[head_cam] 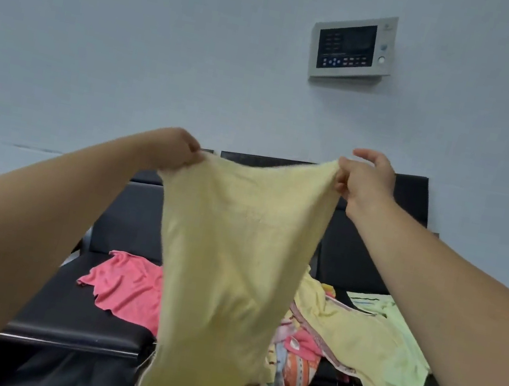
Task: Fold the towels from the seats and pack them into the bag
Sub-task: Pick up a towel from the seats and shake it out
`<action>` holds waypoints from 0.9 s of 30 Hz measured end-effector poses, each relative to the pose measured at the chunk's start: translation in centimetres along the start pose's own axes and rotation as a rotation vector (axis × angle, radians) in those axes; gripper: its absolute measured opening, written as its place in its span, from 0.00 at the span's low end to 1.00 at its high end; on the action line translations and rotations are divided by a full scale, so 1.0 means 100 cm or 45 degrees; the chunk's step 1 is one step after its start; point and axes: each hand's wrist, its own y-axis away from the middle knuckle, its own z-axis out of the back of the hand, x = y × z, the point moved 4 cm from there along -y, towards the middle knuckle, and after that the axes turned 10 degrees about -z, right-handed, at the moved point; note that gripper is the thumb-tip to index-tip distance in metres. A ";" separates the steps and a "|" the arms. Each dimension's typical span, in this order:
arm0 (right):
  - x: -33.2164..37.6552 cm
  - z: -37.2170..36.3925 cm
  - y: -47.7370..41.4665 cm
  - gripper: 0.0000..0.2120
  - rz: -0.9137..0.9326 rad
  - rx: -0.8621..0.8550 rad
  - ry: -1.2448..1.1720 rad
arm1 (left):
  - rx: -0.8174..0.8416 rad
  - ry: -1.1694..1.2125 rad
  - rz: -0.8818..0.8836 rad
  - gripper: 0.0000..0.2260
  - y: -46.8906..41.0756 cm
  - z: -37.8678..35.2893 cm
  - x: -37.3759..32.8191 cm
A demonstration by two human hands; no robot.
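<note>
1. you're holding the yellow towel up in the air over the black seats, and it hangs long and a bit bunched down the middle. your left hand has its fingers curled tight on one top corner. your right hand pinches the other corner with the thumb and a finger or two, the rest lifted loose.
2. the top edge sags between your hands, so i'd pull the corners wider until it goes straight. a floppy edge gives a crooked fold.
3. the bottom looks narrow and slightly twisted. give it a small shake so it hangs flat before you bring corner to corner.
4. match the corners first, then run a hand down the crease.
5. plenty left on the seats: a pink towel, a second yellow towel, a pale green towel and a patterned towel partly under them. the bag isn't in view, so find it before you finish folding.
</note>
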 end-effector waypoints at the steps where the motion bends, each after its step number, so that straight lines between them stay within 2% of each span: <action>1: -0.005 0.005 -0.002 0.15 -0.036 0.008 -0.036 | 0.015 -0.026 0.022 0.08 0.000 -0.009 0.007; 5: -0.034 0.014 -0.003 0.18 -0.358 0.097 -0.186 | -0.021 0.512 0.059 0.03 0.007 -0.040 0.014; 7: -0.047 0.018 0.000 0.18 -0.445 0.131 -0.227 | -0.014 0.780 0.019 0.06 0.009 -0.050 0.006; 10: -0.060 0.023 -0.001 0.13 -0.438 0.121 -0.061 | 0.155 1.094 -0.035 0.12 0.013 -0.062 -0.007; 13: -0.066 0.021 0.002 0.08 -0.366 0.092 0.186 | 0.298 1.213 -0.024 0.13 0.013 -0.074 -0.015; 16: -0.071 0.014 0.003 0.10 -0.284 0.129 0.294 | 0.431 1.362 -0.053 0.14 0.014 -0.086 -0.023; 19: -0.076 0.006 0.011 0.09 -0.192 0.259 0.312 | 0.474 1.312 -0.171 0.12 0.016 -0.098 -0.029; 22: -0.081 -0.001 0.019 0.08 -0.027 0.339 0.496 | 0.402 1.061 -0.247 0.06 0.019 -0.104 -0.037; 24: -0.086 -0.007 0.027 0.09 -0.010 0.389 0.630 | 0.428 0.921 -0.258 0.08 0.021 -0.106 -0.043; 27: -0.096 -0.021 0.040 0.10 -0.061 0.634 0.719 | 0.504 0.779 -0.233 0.10 0.023 -0.112 -0.049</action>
